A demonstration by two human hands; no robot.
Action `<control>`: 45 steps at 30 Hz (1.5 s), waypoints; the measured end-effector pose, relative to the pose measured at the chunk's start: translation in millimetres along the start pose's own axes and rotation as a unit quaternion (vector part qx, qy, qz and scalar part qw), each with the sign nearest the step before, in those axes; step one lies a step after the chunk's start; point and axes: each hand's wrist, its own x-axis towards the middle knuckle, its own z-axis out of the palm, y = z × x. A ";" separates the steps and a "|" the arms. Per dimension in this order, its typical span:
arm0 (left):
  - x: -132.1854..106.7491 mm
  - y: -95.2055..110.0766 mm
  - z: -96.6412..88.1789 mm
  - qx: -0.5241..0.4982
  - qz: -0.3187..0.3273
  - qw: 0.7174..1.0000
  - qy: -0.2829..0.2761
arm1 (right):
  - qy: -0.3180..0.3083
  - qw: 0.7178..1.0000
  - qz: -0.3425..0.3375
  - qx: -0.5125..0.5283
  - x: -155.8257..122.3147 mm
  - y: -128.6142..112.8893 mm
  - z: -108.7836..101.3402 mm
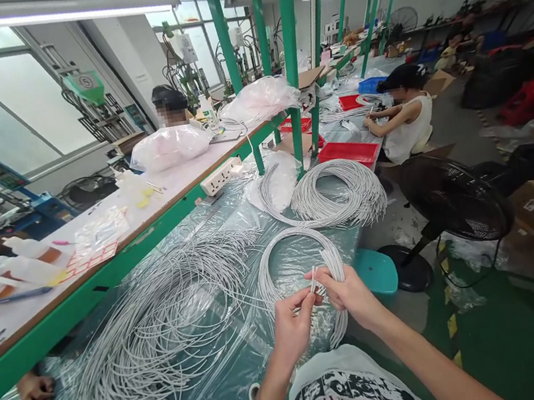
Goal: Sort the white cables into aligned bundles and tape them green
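Note:
Close in front of my body, my left hand [295, 319] pinches thin white cables near their ends. My right hand [348, 291] is closed on a bundle of white cables [333, 263], its fingertips almost meeting those of my left hand. The held bundle curves back in a loop [265, 270] over the plastic-covered table. Left of it spreads a large loose pile of white cables [165, 322]. Beyond my hands lies a thick round coil of white cables [346, 191]. Exactly how many cable ends are between my fingers cannot be made out.
A green-edged shelf [168, 208] with bottles runs along the left, bearing a power strip [221, 177]. Red trays [348, 153] stand farther back. A black fan [452, 199] and a teal stool [377, 272] are at right. Another person's hand [35, 391] rests at far left; two people sit beyond.

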 end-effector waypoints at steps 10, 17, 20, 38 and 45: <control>-1.5 3.7 9.8 -0.105 -0.038 0.984 0.136 | 0.028 0.998 0.014 0.050 14.3 14.9 12.5; -0.6 6.1 17.7 -0.034 -0.034 0.993 0.111 | 0.027 0.999 0.041 0.009 14.0 34.4 18.3; -0.9 7.8 17.4 0.046 -0.028 0.995 0.087 | 0.029 0.997 0.027 -0.060 16.3 45.3 12.1; -9.6 19.2 16.5 0.199 0.019 0.980 0.007 | 0.060 0.982 -0.035 -0.174 10.7 28.9 9.2; -6.2 18.2 14.4 0.156 0.010 0.985 0.072 | 0.070 0.977 -0.057 -0.195 8.5 26.4 15.8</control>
